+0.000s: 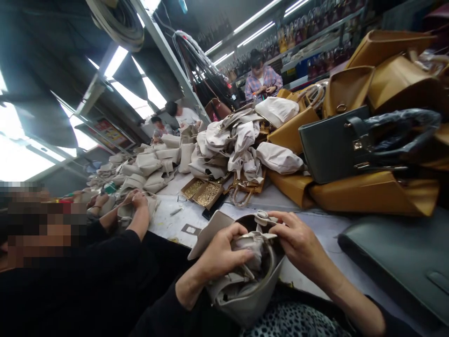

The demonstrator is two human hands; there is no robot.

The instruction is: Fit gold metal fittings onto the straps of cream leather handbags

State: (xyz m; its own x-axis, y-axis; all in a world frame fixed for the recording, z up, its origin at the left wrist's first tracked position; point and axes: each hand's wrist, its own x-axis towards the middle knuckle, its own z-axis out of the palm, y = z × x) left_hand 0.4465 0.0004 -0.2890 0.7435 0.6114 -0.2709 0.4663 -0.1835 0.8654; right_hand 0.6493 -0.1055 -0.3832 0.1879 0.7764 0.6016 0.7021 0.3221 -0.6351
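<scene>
A light grey handbag [245, 302] rests at the table's front edge, above my lap, with its mouth facing up. Inside it show a zip edge, a curved handle and some clear plastic wrap. My left hand [224, 250] is closed on the bag's near-left upper edge, thumb lying across the zip part. Between the thumb and fingers of my right hand [298, 236] is a strap tab with a round metal ring, at the bag's far rim. A stiff grey flap [212, 231] stands out to the left behind my left hand.
Small boxes of gold-coloured hardware [207, 194] sit beyond the bag. Pale bags [213, 140] are heaped behind them. Mustard bags [372, 189] and a dark green handbag [331, 145] pile up at right. A co-worker's hands [138, 201] handle another pale bag at left.
</scene>
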